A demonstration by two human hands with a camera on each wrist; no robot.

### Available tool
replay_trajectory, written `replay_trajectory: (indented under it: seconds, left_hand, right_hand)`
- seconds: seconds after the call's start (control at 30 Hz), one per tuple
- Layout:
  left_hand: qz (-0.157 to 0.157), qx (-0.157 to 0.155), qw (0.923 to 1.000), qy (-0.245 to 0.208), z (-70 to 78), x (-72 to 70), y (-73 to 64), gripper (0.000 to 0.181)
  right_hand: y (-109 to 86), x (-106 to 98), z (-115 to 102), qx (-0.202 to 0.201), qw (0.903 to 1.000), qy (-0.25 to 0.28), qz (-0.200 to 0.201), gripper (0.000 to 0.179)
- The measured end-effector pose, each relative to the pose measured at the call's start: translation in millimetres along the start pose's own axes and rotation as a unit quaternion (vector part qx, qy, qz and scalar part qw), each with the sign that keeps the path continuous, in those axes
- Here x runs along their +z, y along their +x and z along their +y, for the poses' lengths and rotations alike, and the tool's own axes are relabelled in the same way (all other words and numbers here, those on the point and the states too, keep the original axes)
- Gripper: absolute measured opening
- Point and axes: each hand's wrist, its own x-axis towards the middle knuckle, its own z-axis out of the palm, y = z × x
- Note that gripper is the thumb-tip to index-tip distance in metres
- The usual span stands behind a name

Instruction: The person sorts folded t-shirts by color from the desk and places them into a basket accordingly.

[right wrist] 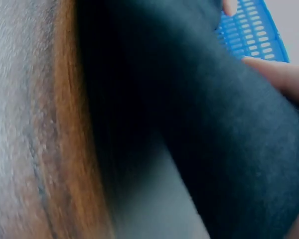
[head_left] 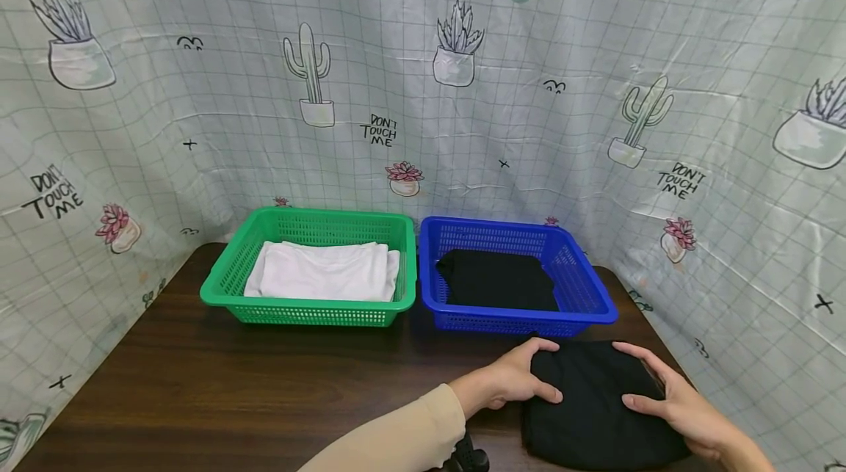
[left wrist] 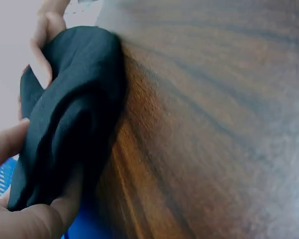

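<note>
A folded black cloth (head_left: 595, 406), perhaps a garment, is between my two hands at the table's right front, just before the blue basket. My left hand (head_left: 512, 378) grips its left side, thumb on the upper face. On the opposite side my right hand (head_left: 690, 409) holds it, thumb also on top. In the left wrist view the thick rounded folds of the black cloth (left wrist: 84, 74) show, with fingers tucked at its near end. The right wrist view has the black cloth (right wrist: 239, 114) slanting over the table, one edge above a gap.
At the back, a blue basket (head_left: 518, 321) contains another folded black cloth (head_left: 499, 281). Beside it on the left, a green basket (head_left: 311, 314) holds folded white cloth (head_left: 324, 271). A printed curtain (head_left: 370, 75) hangs round the brown table (head_left: 264, 384). A small black object (head_left: 471, 456) lies by my left sleeve.
</note>
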Motion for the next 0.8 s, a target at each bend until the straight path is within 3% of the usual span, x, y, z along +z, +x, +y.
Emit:
replay_trajectory:
  seconds: [0.1, 0.27, 0.53, 0.67, 0.8]
  left_hand:
    - [0.001, -0.002, 1.0, -0.002, 0.8, -2.2, -5.3, 0.067]
    - [-0.012, 0.001, 0.9999, -0.007, 10.3, -12.8, -19.9, 0.068]
    - [-0.038, 0.033, 0.9981, -0.036, 36.7, -41.0, -45.7, 0.071]
    - [-0.06, 0.047, 0.9951, -0.062, 48.5, -57.0, -54.7, 0.072]
    - [-0.054, 0.058, 0.9946, -0.067, 60.8, -74.1, -57.5, 0.071]
  right_hand:
    - [2.9, 1.3, -1.7, -0.016, 0.9991, 0.026, -0.029, 0.074]
    - [4.1, 4.2, -10.7, -0.037, 0.9984, 0.027, -0.034, 0.075]
    - [6.8, 5.5, -50.7, -0.093, 0.995, 0.022, -0.03, 0.077]
    - [11.6, 7.6, -71.9, -0.091, 0.9954, 0.024, -0.015, 0.079]
    - [23.2, 8.7, -90.0, -0.08, 0.9949, 0.061, -0.012, 0.08]
